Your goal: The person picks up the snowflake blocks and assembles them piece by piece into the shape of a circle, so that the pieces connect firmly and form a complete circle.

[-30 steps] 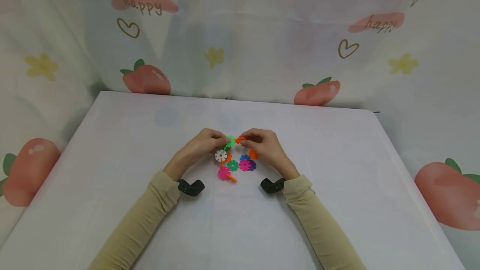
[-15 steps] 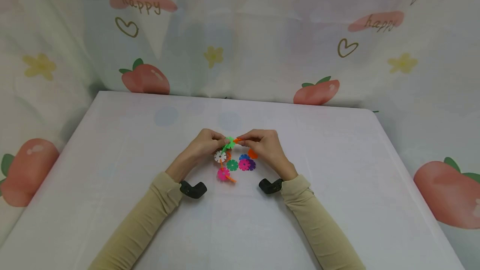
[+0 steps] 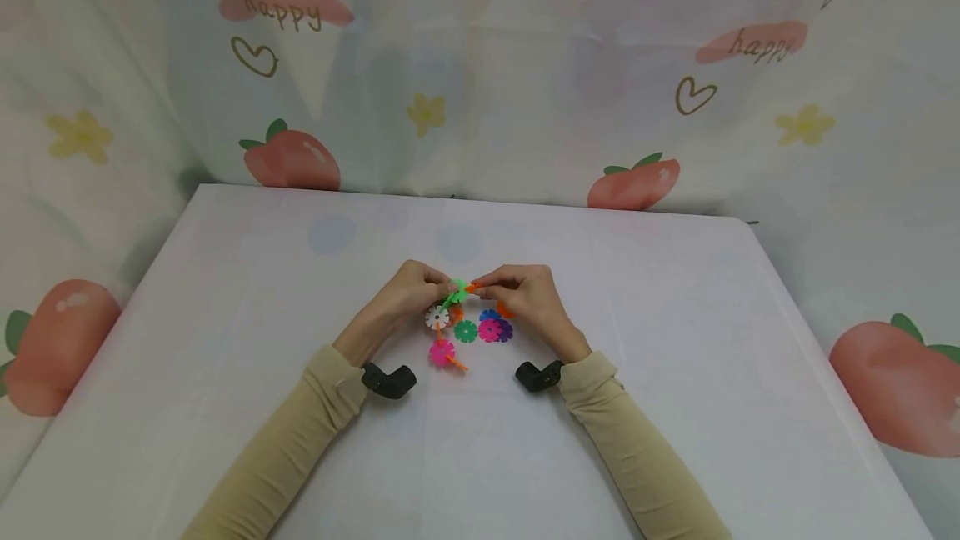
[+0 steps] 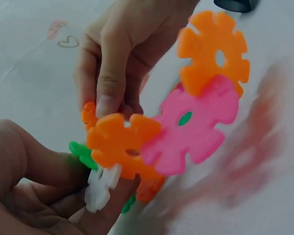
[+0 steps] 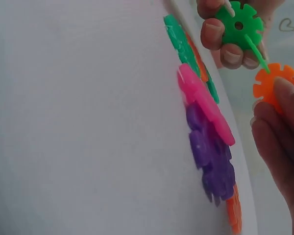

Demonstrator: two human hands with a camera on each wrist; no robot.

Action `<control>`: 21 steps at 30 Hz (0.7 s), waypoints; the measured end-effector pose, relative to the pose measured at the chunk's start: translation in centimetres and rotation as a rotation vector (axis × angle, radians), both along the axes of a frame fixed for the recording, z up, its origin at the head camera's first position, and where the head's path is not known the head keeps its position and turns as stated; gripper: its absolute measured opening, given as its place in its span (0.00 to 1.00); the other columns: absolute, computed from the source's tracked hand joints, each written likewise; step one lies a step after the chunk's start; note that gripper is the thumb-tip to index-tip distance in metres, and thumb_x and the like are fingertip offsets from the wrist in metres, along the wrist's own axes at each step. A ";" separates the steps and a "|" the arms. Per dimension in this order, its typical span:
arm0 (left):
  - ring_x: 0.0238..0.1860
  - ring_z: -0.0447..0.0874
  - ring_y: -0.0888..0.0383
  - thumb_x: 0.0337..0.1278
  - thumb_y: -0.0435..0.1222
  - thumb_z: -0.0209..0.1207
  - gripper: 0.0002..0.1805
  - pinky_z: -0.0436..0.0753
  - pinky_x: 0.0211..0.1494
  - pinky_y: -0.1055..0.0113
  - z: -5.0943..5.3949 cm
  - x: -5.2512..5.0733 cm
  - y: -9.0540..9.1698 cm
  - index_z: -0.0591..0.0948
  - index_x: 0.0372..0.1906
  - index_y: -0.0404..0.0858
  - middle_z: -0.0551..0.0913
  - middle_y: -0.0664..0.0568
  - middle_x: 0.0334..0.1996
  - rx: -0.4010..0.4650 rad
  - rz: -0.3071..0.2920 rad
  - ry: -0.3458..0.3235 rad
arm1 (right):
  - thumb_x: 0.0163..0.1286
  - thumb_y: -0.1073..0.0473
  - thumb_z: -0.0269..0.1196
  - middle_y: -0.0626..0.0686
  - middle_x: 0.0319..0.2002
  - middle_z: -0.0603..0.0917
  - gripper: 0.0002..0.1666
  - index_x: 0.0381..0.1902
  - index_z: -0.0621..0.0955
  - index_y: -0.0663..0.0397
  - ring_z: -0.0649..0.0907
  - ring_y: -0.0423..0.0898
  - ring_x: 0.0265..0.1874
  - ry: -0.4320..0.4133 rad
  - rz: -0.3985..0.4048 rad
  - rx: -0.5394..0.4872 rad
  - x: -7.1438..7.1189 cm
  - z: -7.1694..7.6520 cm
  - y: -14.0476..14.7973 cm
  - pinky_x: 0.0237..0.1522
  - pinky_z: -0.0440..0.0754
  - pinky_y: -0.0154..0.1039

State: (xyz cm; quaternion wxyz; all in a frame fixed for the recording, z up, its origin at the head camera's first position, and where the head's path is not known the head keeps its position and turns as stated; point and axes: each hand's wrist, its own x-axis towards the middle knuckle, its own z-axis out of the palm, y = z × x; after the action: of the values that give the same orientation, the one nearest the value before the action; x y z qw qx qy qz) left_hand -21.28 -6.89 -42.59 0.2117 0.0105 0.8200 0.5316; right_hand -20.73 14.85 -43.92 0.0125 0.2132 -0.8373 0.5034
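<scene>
Green Touches Orange

Two sleeves lie nearest on my feed. Past them, a disc chain runs above the white table beside loose discs. I see the left hand pinching its green far end, the right hand pinching an orange disc against it. A printed curtain hangs behind.

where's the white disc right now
In the head view, the white notched plastic disc is just left of centre, between the left hand and a pink notched plastic disc.
</scene>
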 end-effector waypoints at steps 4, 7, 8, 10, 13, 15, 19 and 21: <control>0.30 0.69 0.59 0.72 0.36 0.59 0.14 0.68 0.32 0.69 0.1 0.0 0.1 0.88 0.49 0.29 0.79 0.51 0.30 0.013 0.006 -0.009 | 0.66 0.68 0.71 0.55 0.34 0.92 0.05 0.38 0.92 0.57 0.91 0.49 0.32 -0.012 -0.004 -0.018 0.1 -0.1 -0.1 0.29 0.81 0.30; 0.27 0.76 0.62 0.74 0.35 0.57 0.14 0.72 0.32 0.71 0.5 0.0 -0.1 0.87 0.48 0.27 0.84 0.51 0.27 0.097 -0.021 -0.030 | 0.67 0.66 0.71 0.54 0.35 0.92 0.05 0.40 0.92 0.56 0.92 0.49 0.34 -0.028 -0.016 -0.030 0.2 0.2 -0.2 0.32 0.83 0.30; 0.27 0.79 0.62 0.75 0.35 0.56 0.15 0.75 0.33 0.71 0.7 0.0 -0.2 0.86 0.47 0.27 0.86 0.49 0.27 0.134 -0.042 -0.040 | 0.68 0.65 0.70 0.54 0.36 0.92 0.06 0.40 0.91 0.56 0.92 0.49 0.35 -0.041 -0.018 -0.037 0.2 0.4 -0.2 0.34 0.84 0.31; 0.29 0.85 0.60 0.77 0.37 0.53 0.17 0.80 0.38 0.68 1.0 0.0 -0.6 0.84 0.49 0.26 0.89 0.46 0.29 0.195 -0.098 -0.063 | 0.68 0.64 0.70 0.54 0.37 0.92 0.06 0.41 0.91 0.55 0.91 0.49 0.37 -0.058 -0.010 -0.043 0.3 0.7 -0.2 0.39 0.85 0.32; 0.39 0.90 0.55 0.79 0.43 0.52 0.21 0.83 0.50 0.63 1.5 0.0 -1.2 0.81 0.56 0.28 0.91 0.44 0.35 0.224 -0.171 -0.082 | 0.68 0.64 0.70 0.56 0.40 0.91 0.07 0.44 0.90 0.57 0.91 0.50 0.40 -0.089 0.017 -0.058 0.4 1.0 -0.3 0.46 0.87 0.35; 0.43 0.89 0.55 0.77 0.47 0.53 0.23 0.81 0.53 0.61 1.7 -0.1 -1.5 0.81 0.58 0.31 0.91 0.45 0.37 0.192 -0.201 -0.072 | 0.69 0.65 0.69 0.57 0.42 0.91 0.09 0.46 0.90 0.59 0.91 0.50 0.41 -0.103 0.040 -0.063 0.5 1.1 -0.4 0.48 0.87 0.38; 0.39 0.85 0.54 0.73 0.48 0.59 0.22 0.78 0.47 0.62 1.9 -0.2 -1.6 0.84 0.56 0.34 0.87 0.48 0.33 0.119 -0.230 -0.048 | 0.71 0.66 0.67 0.57 0.47 0.90 0.15 0.55 0.86 0.60 0.91 0.51 0.43 -0.124 0.055 -0.037 0.5 1.1 -0.6 0.49 0.88 0.43; 0.35 0.83 0.55 0.71 0.47 0.61 0.21 0.76 0.43 0.64 1.8 -0.3 -1.6 0.86 0.53 0.33 0.85 0.49 0.30 0.086 -0.236 -0.038 | 0.70 0.65 0.67 0.57 0.49 0.89 0.19 0.59 0.84 0.60 0.91 0.51 0.43 -0.113 0.038 0.013 0.6 1.0 -0.7 0.49 0.88 0.45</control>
State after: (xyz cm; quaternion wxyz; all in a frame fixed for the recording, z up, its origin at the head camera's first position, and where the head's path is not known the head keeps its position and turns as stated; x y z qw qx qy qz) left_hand -21.59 -8.45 -40.75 0.2877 0.1058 0.7854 0.5378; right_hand -20.13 14.18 -42.89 -0.0457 0.2006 -0.8357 0.5092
